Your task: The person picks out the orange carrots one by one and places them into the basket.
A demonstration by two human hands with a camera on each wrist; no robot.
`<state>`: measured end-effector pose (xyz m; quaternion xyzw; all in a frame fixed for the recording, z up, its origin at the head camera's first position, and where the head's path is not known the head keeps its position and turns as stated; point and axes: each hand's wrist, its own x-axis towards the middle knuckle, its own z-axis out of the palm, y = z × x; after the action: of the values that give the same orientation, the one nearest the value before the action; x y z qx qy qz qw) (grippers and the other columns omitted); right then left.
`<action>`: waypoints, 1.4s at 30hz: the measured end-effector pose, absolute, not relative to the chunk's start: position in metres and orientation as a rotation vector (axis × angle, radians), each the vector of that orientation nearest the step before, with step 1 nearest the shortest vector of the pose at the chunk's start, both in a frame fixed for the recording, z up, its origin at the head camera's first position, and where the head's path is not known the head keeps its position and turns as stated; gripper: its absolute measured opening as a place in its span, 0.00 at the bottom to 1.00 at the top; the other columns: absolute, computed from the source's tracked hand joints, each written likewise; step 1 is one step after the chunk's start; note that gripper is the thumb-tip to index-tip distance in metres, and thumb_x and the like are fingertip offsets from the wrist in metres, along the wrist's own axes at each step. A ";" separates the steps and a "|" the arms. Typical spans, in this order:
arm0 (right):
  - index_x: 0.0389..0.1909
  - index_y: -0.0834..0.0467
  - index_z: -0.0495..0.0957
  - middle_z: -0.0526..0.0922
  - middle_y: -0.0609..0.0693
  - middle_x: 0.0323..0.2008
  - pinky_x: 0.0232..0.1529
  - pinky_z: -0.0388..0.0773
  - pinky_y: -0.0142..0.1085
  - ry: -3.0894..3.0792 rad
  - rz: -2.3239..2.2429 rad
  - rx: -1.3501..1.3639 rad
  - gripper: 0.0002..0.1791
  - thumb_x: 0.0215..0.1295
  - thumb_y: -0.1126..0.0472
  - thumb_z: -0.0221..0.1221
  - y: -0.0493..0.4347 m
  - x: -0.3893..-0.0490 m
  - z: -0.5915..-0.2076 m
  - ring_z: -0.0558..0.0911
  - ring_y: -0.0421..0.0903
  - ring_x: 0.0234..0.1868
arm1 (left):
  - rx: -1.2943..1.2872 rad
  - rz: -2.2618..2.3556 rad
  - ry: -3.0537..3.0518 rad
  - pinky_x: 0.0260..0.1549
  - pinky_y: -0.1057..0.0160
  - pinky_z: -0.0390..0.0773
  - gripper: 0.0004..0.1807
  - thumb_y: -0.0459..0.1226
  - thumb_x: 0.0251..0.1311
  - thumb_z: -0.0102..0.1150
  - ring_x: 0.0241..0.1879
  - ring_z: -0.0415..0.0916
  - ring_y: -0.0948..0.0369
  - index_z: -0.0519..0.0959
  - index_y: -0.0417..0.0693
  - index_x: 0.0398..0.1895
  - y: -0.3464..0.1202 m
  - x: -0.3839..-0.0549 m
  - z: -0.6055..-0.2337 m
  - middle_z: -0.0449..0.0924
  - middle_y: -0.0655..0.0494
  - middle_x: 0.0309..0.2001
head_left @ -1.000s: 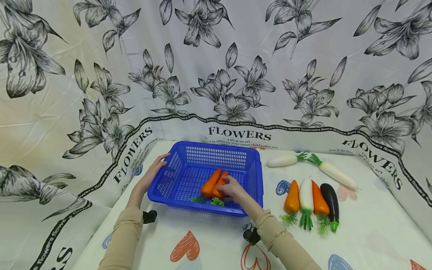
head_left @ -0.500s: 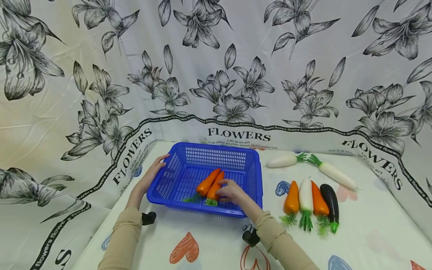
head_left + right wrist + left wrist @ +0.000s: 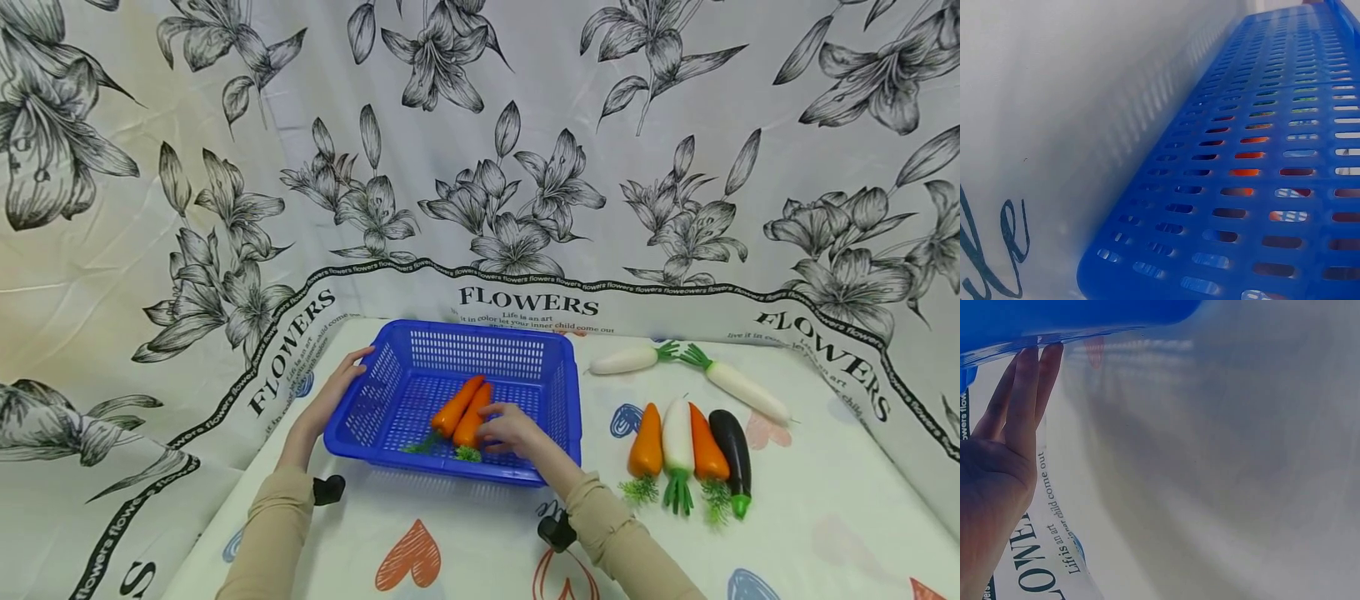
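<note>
A blue plastic basket (image 3: 435,468) with slotted walls stands before me in the head view. Two orange carrots (image 3: 472,417) with green tops lie side by side inside it, tips pointing away. My left hand (image 3: 341,387) touches the basket's left rim. In the left wrist view, the fingers (image 3: 1020,406) stretch straight up to the basket's underside (image 3: 1085,315). My right hand (image 3: 513,429) reaches inside, loosely bent fingertips right at the nearer carrot's right side. The right wrist view shows the basket's outer wall (image 3: 1100,281), with orange through the slots; the right hand is hidden there.
Right of the basket lie a carrot (image 3: 647,442), a white radish (image 3: 678,442), another carrot (image 3: 708,446) and an eggplant (image 3: 731,450) in a row. Two more radishes (image 3: 626,360) lie behind them. A flower-printed curtain (image 3: 525,167) hangs behind the table.
The two carrots have slid left inside the basket, with my right hand shifting left beside them and its fingers coming off their top. My left hand stays at the rim.
</note>
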<state>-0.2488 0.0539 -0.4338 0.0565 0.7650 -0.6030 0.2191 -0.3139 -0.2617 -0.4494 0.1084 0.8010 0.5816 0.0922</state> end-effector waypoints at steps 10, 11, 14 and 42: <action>0.62 0.63 0.69 0.74 0.63 0.53 0.47 0.78 0.49 2.100 -1.569 0.052 0.27 0.59 0.69 0.59 0.053 -0.249 -0.430 0.78 0.56 0.49 | 0.335 1.714 2.390 0.57 0.50 0.58 0.28 0.48 0.75 0.29 0.67 0.51 0.42 0.46 0.56 0.75 -0.264 -0.314 -0.444 0.41 0.44 0.75; 0.62 0.63 0.69 0.74 0.63 0.53 0.47 0.78 0.49 2.108 -1.567 0.054 0.27 0.59 0.69 0.59 0.053 -0.249 -0.430 0.78 0.56 0.49 | 0.334 1.714 2.388 0.56 0.51 0.59 0.28 0.48 0.75 0.29 0.67 0.52 0.42 0.46 0.56 0.75 -0.264 -0.314 -0.444 0.41 0.44 0.75; 0.60 0.62 0.71 0.74 0.62 0.53 0.47 0.78 0.50 2.128 -1.562 0.084 0.25 0.60 0.69 0.58 0.052 -0.247 -0.430 0.78 0.56 0.49 | 0.325 1.713 2.381 0.54 0.55 0.62 0.28 0.48 0.75 0.29 0.66 0.53 0.42 0.46 0.57 0.75 -0.265 -0.312 -0.443 0.42 0.44 0.74; 0.65 0.64 0.64 0.73 0.64 0.59 0.59 0.69 0.53 1.931 -1.915 0.138 0.25 0.70 0.60 0.49 0.074 -0.247 -0.419 0.72 0.62 0.61 | 0.312 1.720 2.363 0.54 0.55 0.63 0.28 0.49 0.74 0.29 0.67 0.55 0.41 0.46 0.59 0.75 -0.264 -0.316 -0.449 0.43 0.44 0.74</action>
<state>-0.2469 0.0744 -0.4191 0.0497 0.6937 -0.6879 0.2076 -0.3164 -0.2639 -0.4489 0.1055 0.7998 0.5821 0.1011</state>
